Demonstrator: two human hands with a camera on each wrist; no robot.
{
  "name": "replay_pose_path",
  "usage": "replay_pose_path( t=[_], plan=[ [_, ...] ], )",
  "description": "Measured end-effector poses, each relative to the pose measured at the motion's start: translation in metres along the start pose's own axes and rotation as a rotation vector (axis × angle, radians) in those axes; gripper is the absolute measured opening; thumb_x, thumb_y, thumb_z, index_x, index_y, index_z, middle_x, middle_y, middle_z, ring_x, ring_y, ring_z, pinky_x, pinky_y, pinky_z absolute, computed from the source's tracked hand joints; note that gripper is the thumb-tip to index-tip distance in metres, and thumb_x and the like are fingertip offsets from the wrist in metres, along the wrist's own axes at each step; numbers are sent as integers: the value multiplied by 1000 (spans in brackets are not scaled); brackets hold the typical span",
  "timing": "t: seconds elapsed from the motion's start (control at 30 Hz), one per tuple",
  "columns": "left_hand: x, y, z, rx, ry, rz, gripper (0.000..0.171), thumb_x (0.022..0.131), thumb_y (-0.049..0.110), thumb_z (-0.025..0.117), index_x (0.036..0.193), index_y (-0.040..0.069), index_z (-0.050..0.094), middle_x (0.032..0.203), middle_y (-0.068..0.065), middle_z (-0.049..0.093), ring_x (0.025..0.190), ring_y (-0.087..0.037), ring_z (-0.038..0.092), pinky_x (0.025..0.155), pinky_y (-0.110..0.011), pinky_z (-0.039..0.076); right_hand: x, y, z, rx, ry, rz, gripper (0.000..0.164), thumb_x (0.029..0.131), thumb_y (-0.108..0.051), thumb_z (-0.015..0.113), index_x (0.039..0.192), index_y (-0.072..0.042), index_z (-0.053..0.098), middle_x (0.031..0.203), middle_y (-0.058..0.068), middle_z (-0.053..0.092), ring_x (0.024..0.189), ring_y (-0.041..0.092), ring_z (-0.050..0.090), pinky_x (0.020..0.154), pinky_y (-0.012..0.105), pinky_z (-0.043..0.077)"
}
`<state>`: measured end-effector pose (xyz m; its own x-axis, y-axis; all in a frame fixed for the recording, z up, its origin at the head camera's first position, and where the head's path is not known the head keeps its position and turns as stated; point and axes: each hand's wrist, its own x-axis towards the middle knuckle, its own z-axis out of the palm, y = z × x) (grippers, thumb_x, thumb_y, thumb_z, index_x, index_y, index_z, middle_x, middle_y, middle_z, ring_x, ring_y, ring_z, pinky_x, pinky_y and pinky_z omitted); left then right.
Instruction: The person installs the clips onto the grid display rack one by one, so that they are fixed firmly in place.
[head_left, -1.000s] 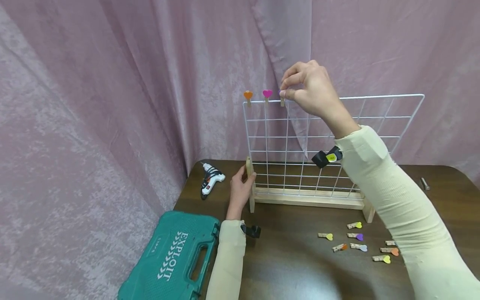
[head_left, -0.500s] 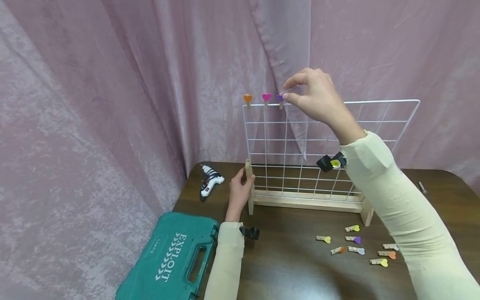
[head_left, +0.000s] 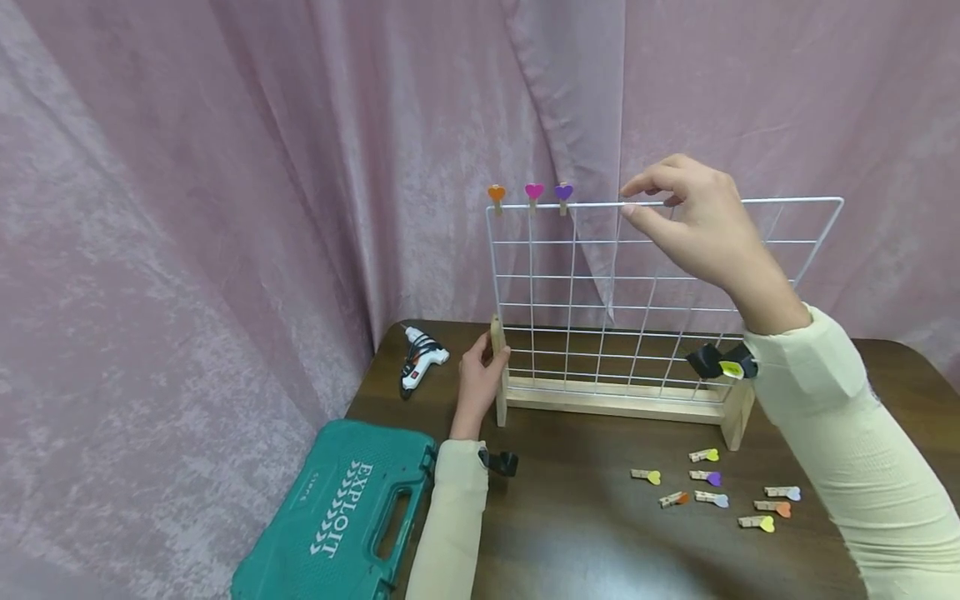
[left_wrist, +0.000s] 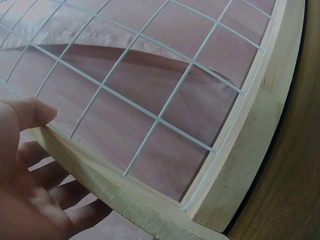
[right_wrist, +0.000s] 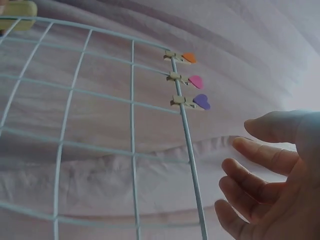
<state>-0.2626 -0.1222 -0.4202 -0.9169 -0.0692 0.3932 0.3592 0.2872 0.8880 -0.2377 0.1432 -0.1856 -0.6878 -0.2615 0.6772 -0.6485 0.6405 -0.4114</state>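
Observation:
A white wire grid (head_left: 572, 276) stands upright in a wooden base (head_left: 615, 404). Along its top wire sit three heart clothespins: an orange one (head_left: 497, 194), a pink one (head_left: 534, 192) and a purple one (head_left: 564, 194). My left hand (head_left: 481, 379) grips the wooden side post (left_wrist: 100, 182) at the grid's left end, thumb on one face and fingers behind. Right of the purple clothespin, my right hand (head_left: 697, 221) hovers by the top wire, holding nothing. In the right wrist view the right hand's fingers (right_wrist: 265, 155) are loosely bent and apart from the wire.
Several heart clothespins, such as a yellow one (head_left: 756, 523), lie on the dark table (head_left: 570, 517) at front right. A glue gun (head_left: 422, 360) rests behind a green case (head_left: 337, 508) on the left. Pink curtain (head_left: 420, 125) hangs behind the grid.
My right hand has let go of the purple clothespin, which stays on the top wire, and has moved right and slightly down. The left hand keeps its grip on the post.

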Motion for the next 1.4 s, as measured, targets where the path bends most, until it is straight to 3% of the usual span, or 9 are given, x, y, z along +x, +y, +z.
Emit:
replay_pose_path(
  t=[0.07,0.17,0.3,0.4,0.63,0.97,1.2,1.3,1.4],
  plan=[
    [1,0,0,0,3,1,39,90,9,59,126,-4,52,116,-22,59,107,-31,57,87,-37,49,-9,3,-1,0,18,-15,16,87,-13,59,97,-4,68,96,3,62,88,11,52,73,23,42],
    [5,-13,1,-16,3,-8,40,90,10,59,127,-3,52,117,-21,59,108,-31,57,87,-38,48,-25,10,-1,0,19,-30,14,87,-12,60,95,-5,68,92,0,61,80,4,51,69,17,43],
    [11,-33,3,-36,9,-26,43,90,16,61,129,2,52,117,-19,59,108,-29,56,89,-37,48,-49,26,4,-12,-24,-34,11,88,-12,60,94,-7,68,89,-2,62,76,2,51,66,15,43],
    [12,-37,3,-37,21,-29,44,90,21,62,129,4,53,117,-17,60,107,-27,57,89,-35,48,-69,41,11,-28,-68,-24,9,88,-11,61,92,-8,68,87,-3,62,75,3,52,65,16,44],
    [10,-36,3,-9,42,-27,42,89,19,62,128,4,54,115,-16,61,105,-26,58,87,-36,49,-116,73,32,-23,-170,56,7,87,-13,63,92,-13,68,85,-6,63,74,6,54,64,19,45],
    [9,-37,1,6,41,-30,44,90,24,61,128,6,54,117,-15,61,106,-26,58,87,-36,49,-177,100,74,23,-343,72,4,82,-11,69,86,-12,68,77,-11,60,69,3,54,60,26,47],
    [-1,0,-4,15,16,-56,41,91,12,59,129,-1,51,120,-21,58,109,-32,55,88,-41,48,-216,109,99,-30,-603,96,13,77,-19,73,86,-12,69,84,-4,64,76,15,58,64,33,48],
    [0,-5,-3,17,17,-59,41,91,11,58,129,-2,50,119,-22,58,109,-32,55,89,-41,47,-226,109,107,-48,-656,85,10,74,-19,74,82,-16,67,82,-6,59,77,16,54,64,34,44],
    [5,-22,-1,14,18,-54,42,91,15,59,129,-1,50,120,-21,58,109,-30,55,89,-40,47,-234,108,114,-95,-661,92,13,71,-22,77,77,-21,66,80,-8,54,76,16,50,62,34,40]
  ],
)
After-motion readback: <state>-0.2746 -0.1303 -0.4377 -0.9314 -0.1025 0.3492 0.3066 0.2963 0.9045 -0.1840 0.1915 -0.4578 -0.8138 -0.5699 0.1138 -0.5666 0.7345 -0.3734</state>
